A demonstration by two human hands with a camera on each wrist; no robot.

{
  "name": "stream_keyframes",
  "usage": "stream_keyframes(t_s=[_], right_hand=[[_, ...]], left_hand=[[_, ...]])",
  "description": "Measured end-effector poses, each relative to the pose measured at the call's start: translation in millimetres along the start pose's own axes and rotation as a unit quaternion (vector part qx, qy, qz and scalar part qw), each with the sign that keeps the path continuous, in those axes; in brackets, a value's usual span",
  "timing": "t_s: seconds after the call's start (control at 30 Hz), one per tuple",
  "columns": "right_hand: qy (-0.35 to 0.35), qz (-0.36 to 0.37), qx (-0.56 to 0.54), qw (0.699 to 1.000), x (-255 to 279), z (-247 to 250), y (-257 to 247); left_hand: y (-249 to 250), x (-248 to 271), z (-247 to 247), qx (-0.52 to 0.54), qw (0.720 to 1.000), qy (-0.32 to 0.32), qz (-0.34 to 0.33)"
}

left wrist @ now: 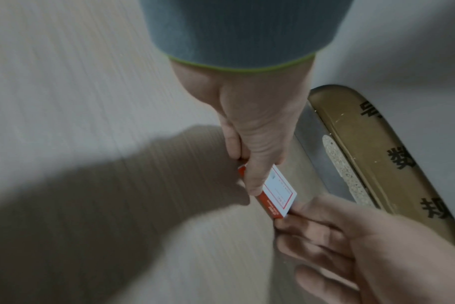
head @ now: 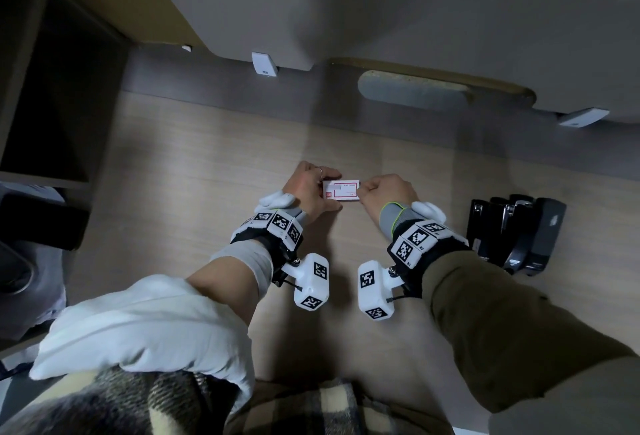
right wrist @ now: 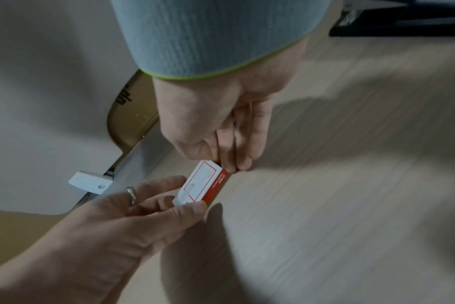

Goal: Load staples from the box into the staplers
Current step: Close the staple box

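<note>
Box (head: 340, 190) of staples above middle of desk (head: 207, 164), pinched at opposite ends by left hand (head: 306, 188) and right hand (head: 388, 192); probably light thin cardboard, best gripped by short ends.

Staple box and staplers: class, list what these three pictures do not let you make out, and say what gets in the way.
- Staple box contents: hidden in every view; left hand and right hand cover its ends.
- Print on the box: too small and blurred, both wrist views.
- Staplers: head view too dark to count them or see whether they are loaded; the right sleeve overlaps them.
- Staplers, right wrist view: cut off by the top edge.
</note>
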State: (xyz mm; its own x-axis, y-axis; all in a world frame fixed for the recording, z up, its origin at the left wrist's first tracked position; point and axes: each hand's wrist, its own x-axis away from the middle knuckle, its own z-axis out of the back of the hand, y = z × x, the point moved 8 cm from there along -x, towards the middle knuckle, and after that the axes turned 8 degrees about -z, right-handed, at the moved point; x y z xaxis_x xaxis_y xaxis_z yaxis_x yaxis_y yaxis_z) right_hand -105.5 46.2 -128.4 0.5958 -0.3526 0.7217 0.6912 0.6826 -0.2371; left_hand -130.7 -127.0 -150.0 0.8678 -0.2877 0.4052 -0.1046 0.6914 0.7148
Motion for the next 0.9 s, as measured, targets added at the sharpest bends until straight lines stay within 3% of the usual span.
stream_keyframes(t_s=[0.13, 0.23, 0.33, 0.6, 0.7, 0.9], right_hand=[[0.012, 0.007, -0.02, 1.0, 6.5, 14.8, 8.3], [0.023, 0.033, -0.013, 0.999, 12.4, 30.4, 12.4], [0.02, 0.025, 0.001, 1.0, 18.6, 41.9, 31.4], [-0.024, -0.005, -0.05, 0.998, 30.1, 36.4, 93.4], [-0.036, 0.017, -0.06, 0.997, 29.1, 32.1, 110.1], [-0.025, 0.046, -0.104, 0.993, 38.0, 39.2, 145.4]], left_hand=[[9.4, 3.1, -8.9, 0.11, 0.993, -0.003, 0.047], [25.4, 11.3, -34.0, 0.199, 0.973, -0.062, 0.1], [50.1, 22.3, -62.5, 0.231, 0.961, -0.105, 0.106], [58.6, 31.7, -71.7, 0.151, 0.981, -0.027, 0.115], [67.6, 23.1, -74.6, 0.057, 0.996, 0.0, 0.068], [86.8, 20.6, -116.6, -0.013, 0.997, -0.05, 0.052]])
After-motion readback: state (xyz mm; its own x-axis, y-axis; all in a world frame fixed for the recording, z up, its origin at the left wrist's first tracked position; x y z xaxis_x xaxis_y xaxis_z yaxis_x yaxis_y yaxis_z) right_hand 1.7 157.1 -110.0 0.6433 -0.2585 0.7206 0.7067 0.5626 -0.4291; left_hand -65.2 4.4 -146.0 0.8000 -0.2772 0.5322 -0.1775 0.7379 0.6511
